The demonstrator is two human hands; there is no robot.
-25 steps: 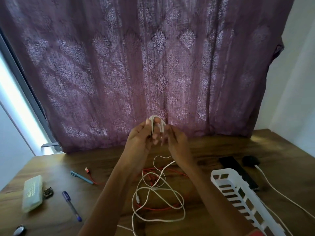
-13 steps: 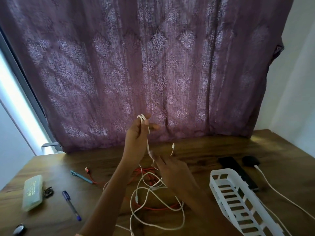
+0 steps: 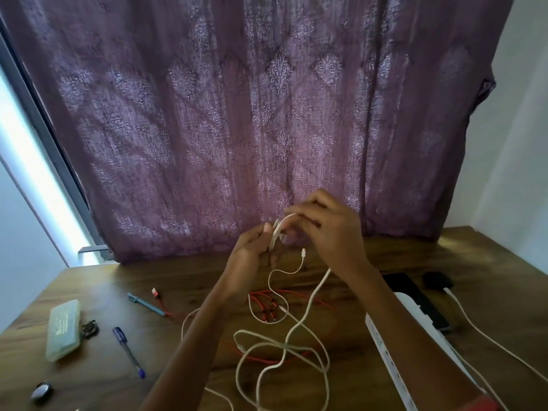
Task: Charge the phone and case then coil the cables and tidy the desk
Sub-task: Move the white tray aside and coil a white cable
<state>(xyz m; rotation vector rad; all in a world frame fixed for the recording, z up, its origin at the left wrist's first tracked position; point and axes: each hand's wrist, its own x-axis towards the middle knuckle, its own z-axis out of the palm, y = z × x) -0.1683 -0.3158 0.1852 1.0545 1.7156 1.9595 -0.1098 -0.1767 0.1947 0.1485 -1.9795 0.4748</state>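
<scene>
Nearest the camera, the loose length of the white cable (image 3: pixel 315 295) is lying in tangled loops on the wooden counter (image 3: pixel 98 381) between the 2 forearms. A small round dark object (image 3: pixel 41 391) is sitting at the near left edge. To the right, a white slotted basket (image 3: pixel 382 333) is running along the counter, partly hidden by the right forearm.

Further in on the left, a pale green case (image 3: pixel 63 329) is lying flat with a small dark metal clip (image 3: pixel 90 329) just beside it. A blue pen (image 3: pixel 127 348) and a teal pen (image 3: pixel 145 304) are lying apart from each other nearby. A red cable (image 3: pixel 296 293) is sprawling under the white loops, with 1 plug (image 3: pixel 154 291) resting near the teal pen.

On the right, the dark phone (image 3: pixel 415 298) is lying just behind the basket. A black case (image 3: pixel 437 280) is sitting beside it, and a second white cable (image 3: pixel 474 327) is running from the case toward the near right edge.

Above the counter, both hands are raised and close together. The left hand (image 3: pixel 252 253) is gripping a small coil of the white cable, its fingers curled round the bundle. The right hand (image 3: pixel 329 229) is pinching a strand at the top of the coil with curled fingers. A free plug end is dangling just below the hands.

Behind, a purple patterned curtain (image 3: pixel 267 114) is hanging to the counter's far edge, with a bright window (image 3: pixel 26 137) at the left.
</scene>
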